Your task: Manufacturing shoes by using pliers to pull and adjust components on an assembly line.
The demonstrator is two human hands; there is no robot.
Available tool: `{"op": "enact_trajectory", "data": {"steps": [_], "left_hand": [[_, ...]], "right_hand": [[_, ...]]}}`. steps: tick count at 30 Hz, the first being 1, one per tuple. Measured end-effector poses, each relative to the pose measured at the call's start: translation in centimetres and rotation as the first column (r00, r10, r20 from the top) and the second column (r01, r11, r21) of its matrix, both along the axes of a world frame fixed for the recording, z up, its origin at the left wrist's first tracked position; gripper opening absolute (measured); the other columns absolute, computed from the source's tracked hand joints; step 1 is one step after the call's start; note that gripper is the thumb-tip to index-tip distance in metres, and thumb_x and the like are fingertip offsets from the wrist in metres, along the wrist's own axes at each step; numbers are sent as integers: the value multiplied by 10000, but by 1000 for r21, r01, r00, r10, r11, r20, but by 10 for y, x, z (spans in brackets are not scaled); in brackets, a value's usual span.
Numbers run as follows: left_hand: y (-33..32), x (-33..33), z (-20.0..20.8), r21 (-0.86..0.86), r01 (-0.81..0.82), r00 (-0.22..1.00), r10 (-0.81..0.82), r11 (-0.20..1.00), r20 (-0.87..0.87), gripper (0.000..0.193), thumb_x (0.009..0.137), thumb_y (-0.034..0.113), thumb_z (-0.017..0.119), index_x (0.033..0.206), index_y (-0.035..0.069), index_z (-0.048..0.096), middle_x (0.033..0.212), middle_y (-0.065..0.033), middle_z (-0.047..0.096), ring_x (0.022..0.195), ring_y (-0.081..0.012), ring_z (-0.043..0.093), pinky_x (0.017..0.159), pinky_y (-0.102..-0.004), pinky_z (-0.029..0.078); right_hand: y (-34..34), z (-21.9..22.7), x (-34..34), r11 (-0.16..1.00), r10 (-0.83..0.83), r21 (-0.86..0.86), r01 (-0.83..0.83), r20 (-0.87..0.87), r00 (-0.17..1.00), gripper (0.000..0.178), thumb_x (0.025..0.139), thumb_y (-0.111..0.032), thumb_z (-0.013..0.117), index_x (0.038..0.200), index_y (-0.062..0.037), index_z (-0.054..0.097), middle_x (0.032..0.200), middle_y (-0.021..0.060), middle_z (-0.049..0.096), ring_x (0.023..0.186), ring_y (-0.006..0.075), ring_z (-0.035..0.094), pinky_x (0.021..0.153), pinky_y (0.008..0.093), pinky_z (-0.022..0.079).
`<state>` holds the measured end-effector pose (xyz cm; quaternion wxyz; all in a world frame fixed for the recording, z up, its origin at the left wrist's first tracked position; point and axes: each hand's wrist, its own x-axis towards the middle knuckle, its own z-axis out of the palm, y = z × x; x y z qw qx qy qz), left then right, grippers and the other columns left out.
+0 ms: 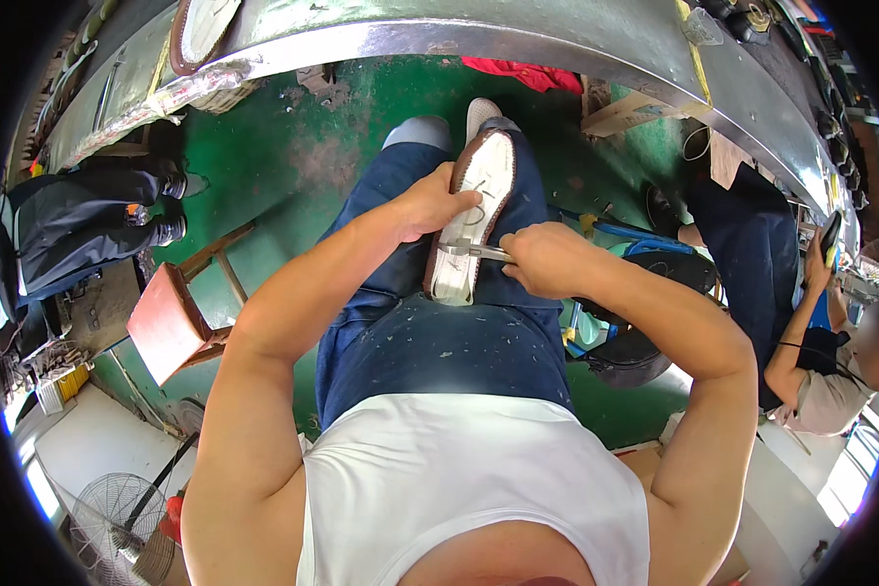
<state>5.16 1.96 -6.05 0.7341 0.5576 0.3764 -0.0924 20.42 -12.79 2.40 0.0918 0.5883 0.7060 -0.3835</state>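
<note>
A shoe (488,186) lies bottom up along my thighs, its pale underside framed by a brown, notched upper edge. Thin dark curved lines, perhaps thread or wire, show on its middle. My left hand (436,202) grips the shoe's left side, thumb laid over the underside. In my right hand (547,259) is a metal hammer-headed tool (471,250), its head resting on or just above the heel half of the shoe. The fingers of my right hand are wrapped round its handle, which they partly hide.
Ahead runs a metal-edged bench (410,39) with another shoe piece (202,29) on it. A wooden stool (176,322) stands at left, a dark bag (645,356) at right. Other people sit on both sides; a co-worker's hand (816,266) holds a shoe. A fan (117,532) stands lower left.
</note>
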Motion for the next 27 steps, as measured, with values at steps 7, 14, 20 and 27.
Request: {"op": "enact_trajectory", "data": {"steps": [7,14,20,27], "left_hand": [[1,-25,-3,-407,56,914,117,912,389,981,916,154,704,1617,203,19,1607,-43,276,1460,-199,283,1193,-404,255],[-37,-14,-21,50,1,951,-16,999,307,909,971,107,583,1605,201,-61,1614,-98,217,1471,-216,235,1187,-360,233],[-44,-12,-28,147,-38,951,-10,988,309,910,940,85,603,1607,158,-12,1598,-128,259,1459,-234,280,1183,-358,250],[-25,-25,-30,-326,-107,904,229,939,361,936,929,106,640,1611,172,2,1593,-109,289,1455,-238,312,1187,-381,271]], "right_hand": [[-51,-65,-5,843,-481,59,535,-360,799,244,867,-234,694,1021,-48,659,867,180,681,854,396,662,763,483,512],[-88,-40,-21,855,-379,335,396,-118,918,321,879,-155,660,1123,28,562,983,178,631,912,348,648,778,416,540],[-96,-34,-35,862,-411,338,378,27,911,251,877,-138,639,1057,16,557,919,147,620,877,295,649,738,365,550],[-62,-46,-28,893,-283,405,195,170,944,130,863,-125,639,906,-18,577,882,146,624,854,303,662,716,375,554]]}}
